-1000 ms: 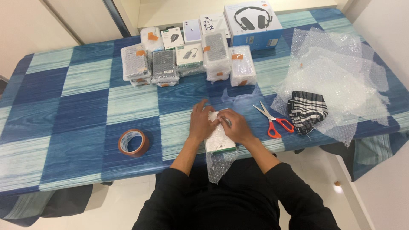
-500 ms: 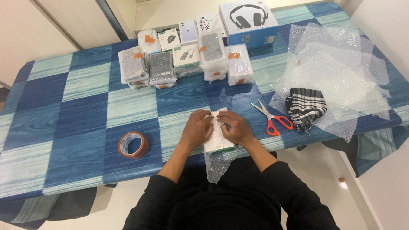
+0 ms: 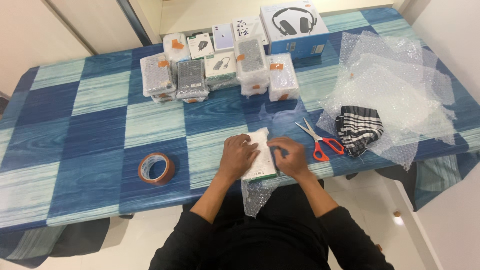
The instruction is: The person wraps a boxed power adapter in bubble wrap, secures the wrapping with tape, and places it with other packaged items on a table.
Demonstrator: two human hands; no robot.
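A small white box (image 3: pixel 262 159) lies on a sheet of bubble wrap (image 3: pixel 257 194) at the near edge of the blue checked table (image 3: pixel 95 135). My left hand (image 3: pixel 237 157) rests flat on the box's left side, pressing the wrap against it. My right hand (image 3: pixel 291 156) pinches the wrap at the box's right edge. A loose end of the wrap hangs over the table edge toward my lap.
A roll of brown tape (image 3: pixel 156 168) lies to the left. Orange-handled scissors (image 3: pixel 320 141) and a black-and-white checked cloth (image 3: pixel 358 129) lie to the right on a pile of bubble wrap sheets (image 3: pixel 395 85). Several wrapped and unwrapped boxes (image 3: pixel 220 67) and a headphone box (image 3: pixel 294 22) stand at the far side.
Both hands stay on the white box, shifting slightly as they fold the wrap around it. The camera view has drifted a little.
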